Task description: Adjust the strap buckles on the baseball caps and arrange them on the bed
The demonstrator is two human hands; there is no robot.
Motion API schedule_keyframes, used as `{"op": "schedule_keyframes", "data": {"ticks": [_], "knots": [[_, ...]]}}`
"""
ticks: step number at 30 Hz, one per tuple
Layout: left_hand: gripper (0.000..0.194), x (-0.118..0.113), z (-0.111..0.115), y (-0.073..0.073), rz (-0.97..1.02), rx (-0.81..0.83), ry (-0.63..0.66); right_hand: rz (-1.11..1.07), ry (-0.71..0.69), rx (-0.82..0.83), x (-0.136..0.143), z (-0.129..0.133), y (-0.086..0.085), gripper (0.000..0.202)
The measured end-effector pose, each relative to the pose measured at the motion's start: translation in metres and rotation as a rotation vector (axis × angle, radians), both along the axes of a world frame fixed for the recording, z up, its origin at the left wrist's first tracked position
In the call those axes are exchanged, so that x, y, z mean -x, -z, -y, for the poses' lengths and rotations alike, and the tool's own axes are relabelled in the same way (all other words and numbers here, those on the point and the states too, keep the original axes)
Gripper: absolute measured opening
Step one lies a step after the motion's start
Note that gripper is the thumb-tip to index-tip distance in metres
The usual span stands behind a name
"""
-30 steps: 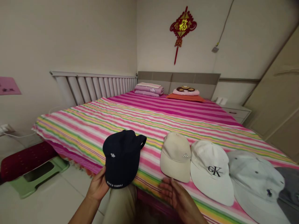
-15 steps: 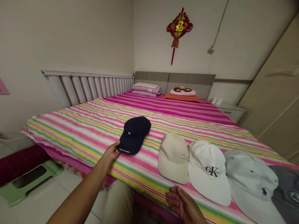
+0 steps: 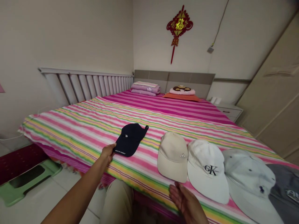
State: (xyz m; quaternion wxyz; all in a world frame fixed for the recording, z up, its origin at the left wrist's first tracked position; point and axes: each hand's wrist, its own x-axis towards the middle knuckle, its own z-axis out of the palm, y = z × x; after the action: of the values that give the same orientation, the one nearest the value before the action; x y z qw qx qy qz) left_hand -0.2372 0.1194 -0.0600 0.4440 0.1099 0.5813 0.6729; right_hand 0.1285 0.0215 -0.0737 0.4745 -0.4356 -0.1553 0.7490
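A navy cap (image 3: 130, 139) with a small white logo rests on the striped bed cover (image 3: 77, 127), its strap end sticking out at the upper right. My left hand (image 3: 108, 151) pinches the left edge of its brim. To the right, a beige cap (image 3: 173, 157), a white cap (image 3: 209, 172) with black letters, a pale grey cap (image 3: 252, 183) and a dark grey cap (image 3: 286, 189) lie in a row, brims toward me. My right hand (image 3: 185, 200) is just in front of the beige cap, palm turned inward, fingers extended and holding nothing.
Folded bedding (image 3: 146, 88) and a pink bundle on an orange piece (image 3: 182, 95) lie by the headboard (image 3: 189, 79). A white railing (image 3: 93, 82) runs along the left wall. A green stool (image 3: 30, 180) stands on the floor at left; a nightstand (image 3: 230, 112) is at back right.
The navy cap has shifted slightly left and toward me with my left hand, and its crown looks flatter, with the strap end now showing. My right hand's fingers have straightened.
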Motion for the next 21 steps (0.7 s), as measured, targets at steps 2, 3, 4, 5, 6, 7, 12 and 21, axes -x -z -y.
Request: {"op": "schedule_keyframes", "data": {"ticks": [2,3,4,5,6,7,12,21], "knots": [[0.006,0.001,0.003,0.003,-0.075,-0.001,0.029,-0.027,0.083,0.001,0.000,-0.005,-0.003,0.027],[0.006,0.001,0.005,0.003,-0.115,0.003,0.045,-0.043,0.114,0.010,0.001,-0.009,-0.004,0.025],[0.007,0.001,0.007,0.003,-0.157,0.009,0.058,-0.065,0.141,0.022,0.001,-0.012,-0.005,0.023],[0.008,0.002,0.009,0.003,-0.201,0.018,0.069,-0.090,0.165,0.037,0.002,-0.016,-0.006,0.021],[0.009,0.003,0.010,0.001,-0.246,0.030,0.077,-0.116,0.187,0.050,0.003,-0.019,-0.007,0.020],[0.011,0.004,0.012,-0.001,-0.293,0.044,0.080,-0.139,0.208,0.062,0.004,-0.023,-0.007,0.019],[0.009,0.005,0.019,-0.018,-0.524,0.047,0.012,-0.182,0.261,0.128,0.010,-0.032,-0.010,0.017],[0.031,-0.121,0.063,0.001,-0.257,-0.118,0.596,-0.336,0.191,0.144,0.007,-0.014,-0.010,0.019]]}}
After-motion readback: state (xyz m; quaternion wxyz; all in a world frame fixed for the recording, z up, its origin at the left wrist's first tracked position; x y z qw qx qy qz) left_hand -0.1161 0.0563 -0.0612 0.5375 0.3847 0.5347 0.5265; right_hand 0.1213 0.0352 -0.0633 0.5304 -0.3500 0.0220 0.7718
